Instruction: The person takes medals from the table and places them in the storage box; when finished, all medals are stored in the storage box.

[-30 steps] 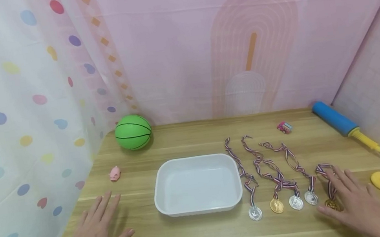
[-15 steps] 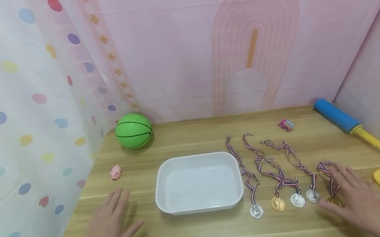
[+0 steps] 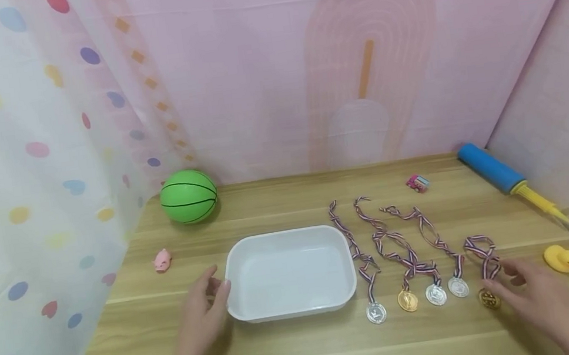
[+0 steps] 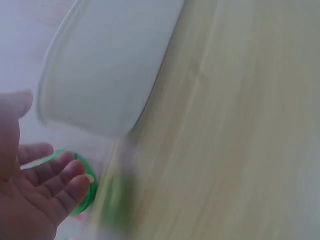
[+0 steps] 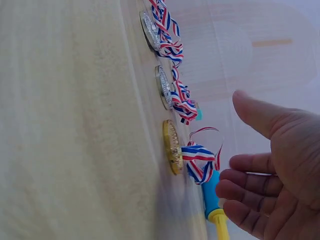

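Three cams: head wide from above, both wrist cams close, low and rolled sideways.
Head looks forward and down over the wooden tabletop to the pink backdrop cloth, farthest back of the three. Left wrist looks past the left hand, sharing the white plastic tray and green toy basketball with head. Right wrist skims the tabletop past the right hand, sharing the gold medal and blue-yellow hand pump with head.
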Available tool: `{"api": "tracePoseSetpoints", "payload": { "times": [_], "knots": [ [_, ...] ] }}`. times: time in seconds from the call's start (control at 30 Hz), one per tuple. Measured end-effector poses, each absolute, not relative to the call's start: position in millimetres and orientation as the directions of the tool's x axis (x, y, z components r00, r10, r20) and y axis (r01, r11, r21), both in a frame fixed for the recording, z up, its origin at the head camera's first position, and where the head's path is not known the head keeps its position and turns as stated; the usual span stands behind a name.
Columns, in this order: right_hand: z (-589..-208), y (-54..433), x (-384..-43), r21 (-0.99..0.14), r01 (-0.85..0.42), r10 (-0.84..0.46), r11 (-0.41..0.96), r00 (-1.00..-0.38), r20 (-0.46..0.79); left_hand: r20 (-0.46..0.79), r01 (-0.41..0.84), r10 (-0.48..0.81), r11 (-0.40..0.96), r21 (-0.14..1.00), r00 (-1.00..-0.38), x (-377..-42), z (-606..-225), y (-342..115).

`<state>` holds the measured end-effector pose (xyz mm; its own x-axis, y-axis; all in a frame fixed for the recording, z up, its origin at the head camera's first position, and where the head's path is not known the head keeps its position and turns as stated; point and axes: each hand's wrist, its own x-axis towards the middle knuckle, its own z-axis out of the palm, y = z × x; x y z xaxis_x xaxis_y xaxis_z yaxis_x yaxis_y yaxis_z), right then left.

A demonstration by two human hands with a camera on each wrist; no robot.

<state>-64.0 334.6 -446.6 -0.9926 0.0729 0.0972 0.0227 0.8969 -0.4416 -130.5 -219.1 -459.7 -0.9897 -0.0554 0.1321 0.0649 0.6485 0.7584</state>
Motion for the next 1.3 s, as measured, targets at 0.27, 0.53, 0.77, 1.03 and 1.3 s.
{"api": "tracePoseSetpoints", "payload": {
  "times": [0.27,0.53,0.77,1.03,1.3],
  "knots": [
    [-451.2,336.0,-64.0,-0.444,0.137,0.127,0.885,-0.991,-0.05,0.029,-0.077,-0.194,0.515,0.854,-0.981,-139.0,-463.5,-204.2],
    [-452.8,338.7,-70.0,-0.411,0.21,0.143,0.887,-0.972,-0.189,-0.14,-0.198,-0.234,0.246,0.949,-0.962,-142.4,-473.2,-203.5],
    [-453.1,332.2,-71.8,-0.414,0.194,0.135,0.889,-0.977,-0.167,-0.178,-0.203,-0.201,0.115,0.972,-0.963,-143.2,-479.1,-206.2],
    [-455.7,329.1,-76.9,-0.434,0.162,0.115,0.886,-0.984,-0.133,-0.164,-0.175,-0.176,0.047,0.983,-0.971,-142.8,-477.4,-207.6],
    [-453.6,333.1,-81.3,-0.478,0.202,0.12,0.855,-0.973,-0.196,-0.163,-0.172,-0.165,0.041,0.984,-0.973,-143.2,-480.4,-207.8]
  ]
}}
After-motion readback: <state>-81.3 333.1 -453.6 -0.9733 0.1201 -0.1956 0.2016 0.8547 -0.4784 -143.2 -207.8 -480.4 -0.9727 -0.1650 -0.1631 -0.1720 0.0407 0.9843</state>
